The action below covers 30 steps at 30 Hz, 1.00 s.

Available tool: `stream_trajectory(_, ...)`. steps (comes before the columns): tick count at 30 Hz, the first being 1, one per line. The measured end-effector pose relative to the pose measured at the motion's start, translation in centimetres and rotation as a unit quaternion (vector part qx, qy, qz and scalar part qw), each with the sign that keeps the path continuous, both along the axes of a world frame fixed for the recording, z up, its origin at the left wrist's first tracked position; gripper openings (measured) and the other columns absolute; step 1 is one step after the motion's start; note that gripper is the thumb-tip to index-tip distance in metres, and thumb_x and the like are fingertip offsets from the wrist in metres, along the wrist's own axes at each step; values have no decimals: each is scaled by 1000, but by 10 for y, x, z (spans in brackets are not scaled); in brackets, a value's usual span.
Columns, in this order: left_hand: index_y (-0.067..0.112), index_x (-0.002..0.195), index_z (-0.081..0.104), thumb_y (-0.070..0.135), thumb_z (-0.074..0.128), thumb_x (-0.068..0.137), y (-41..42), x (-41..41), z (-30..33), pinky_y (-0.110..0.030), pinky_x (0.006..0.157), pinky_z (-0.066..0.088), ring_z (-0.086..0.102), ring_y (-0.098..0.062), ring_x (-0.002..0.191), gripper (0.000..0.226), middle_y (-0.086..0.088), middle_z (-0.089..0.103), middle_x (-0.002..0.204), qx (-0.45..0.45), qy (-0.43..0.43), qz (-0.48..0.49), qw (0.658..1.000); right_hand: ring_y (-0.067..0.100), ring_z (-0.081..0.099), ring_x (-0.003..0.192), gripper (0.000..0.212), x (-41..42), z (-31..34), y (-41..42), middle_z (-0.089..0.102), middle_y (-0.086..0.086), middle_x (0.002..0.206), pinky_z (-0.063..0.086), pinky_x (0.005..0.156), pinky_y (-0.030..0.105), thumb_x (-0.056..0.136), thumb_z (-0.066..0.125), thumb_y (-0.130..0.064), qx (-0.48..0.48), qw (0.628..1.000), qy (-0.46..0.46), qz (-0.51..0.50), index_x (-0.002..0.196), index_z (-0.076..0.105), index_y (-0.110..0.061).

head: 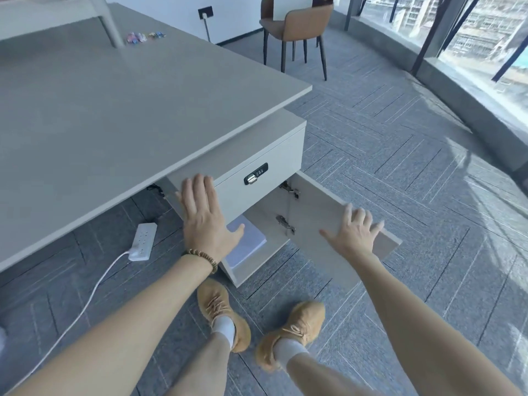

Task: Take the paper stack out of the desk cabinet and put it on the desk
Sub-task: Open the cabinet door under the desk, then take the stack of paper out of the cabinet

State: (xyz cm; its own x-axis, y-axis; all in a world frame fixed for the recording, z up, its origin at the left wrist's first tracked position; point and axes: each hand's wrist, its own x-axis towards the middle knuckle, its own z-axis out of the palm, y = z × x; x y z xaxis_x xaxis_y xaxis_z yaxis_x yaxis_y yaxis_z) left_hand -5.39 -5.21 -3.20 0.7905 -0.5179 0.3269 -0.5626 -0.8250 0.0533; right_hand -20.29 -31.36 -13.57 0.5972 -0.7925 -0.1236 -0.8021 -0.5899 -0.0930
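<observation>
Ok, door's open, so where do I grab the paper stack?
Take the paper stack by its near edge, reaching in low through the open front. It lies flat on the cabinet floor, so slide fingers under, thumb on top. The left hand is nearest.

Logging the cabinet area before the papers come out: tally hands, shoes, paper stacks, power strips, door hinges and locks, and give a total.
Hands: 2 (left hand, right hand)
Shoes: 2
Paper stack: 1
Power strip: 1
Door hinges: 2
Lock: 1
Total: 9
</observation>
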Motion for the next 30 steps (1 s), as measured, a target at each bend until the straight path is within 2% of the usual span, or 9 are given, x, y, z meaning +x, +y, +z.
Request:
stream_trajectory(7,-5,143,35,49,65,68,-14,2,-14,-55,119,18,26,-42,143,97,-23,36,150,-65,-39,30,997,44,-2,152,118,14,-18,-24,6,26,164,-2,114,71,75,40,-82,-19,999,41,16,158,-1,-8)
stream_trajectory(9,-4,145,34,43,65,71,-21,-3,-19,-58,120,12,22,-43,145,93,-24,32,153,-103,-41,42,993,43,-1,153,109,17,-22,-19,8,26,164,-3,113,71,80,44,-76,-36,999,9,32,158,6,-11)
stream_trajectory(11,0,148,31,36,63,75,-30,-19,-34,-60,119,4,14,-44,149,88,-26,23,157,-136,-24,16,990,41,5,153,90,19,-30,-9,16,26,163,-3,117,68,86,49,-65,-64,994,-52,68,154,25,-13)
stream_trajectory(13,2,150,30,30,61,78,-38,-38,-65,-61,119,7,12,-42,150,84,-26,18,159,-140,23,-36,989,40,15,153,72,23,-42,4,28,24,160,-1,120,60,89,52,-57,-70,985,-104,117,146,43,-13)
stream_trajectory(15,0,148,33,26,62,79,-42,-50,-112,-63,118,18,18,-42,148,79,-26,21,157,-118,84,-55,988,37,33,146,60,33,-58,21,41,20,154,13,122,56,91,55,-49,-23,980,-125,150,139,52,-14)
stream_trajectory(17,0,147,34,23,63,79,-42,-52,-162,-60,113,32,21,-42,146,78,-26,23,155,-99,166,-31,981,35,50,133,54,45,-79,35,49,14,147,30,116,48,93,56,-43,64,980,-103,160,138,54,-14)
stream_trajectory(19,4,151,25,23,62,84,-43,-41,-202,-52,113,35,14,-39,148,79,-23,17,158,-90,261,19,961,34,59,122,49,61,-104,42,51,8,146,43,104,42,95,55,-41,170,971,-78,146,138,55,-16)
stream_trajectory(23,10,156,12,23,56,92,-48,-14,-268,-42,120,30,1,-31,153,78,-18,6,163,-72,369,106,920,34,58,123,52,91,-161,46,51,11,145,50,97,44,96,56,-37,260,955,-54,132,142,51,-13)
stream_trajectory(30,6,154,12,16,62,89,-73,46,-364,-46,114,35,17,-35,150,83,-22,12,162,-159,462,264,832,33,50,131,61,150,-251,48,50,16,144,46,102,43,95,57,-36,329,936,-39,118,147,43,-8)
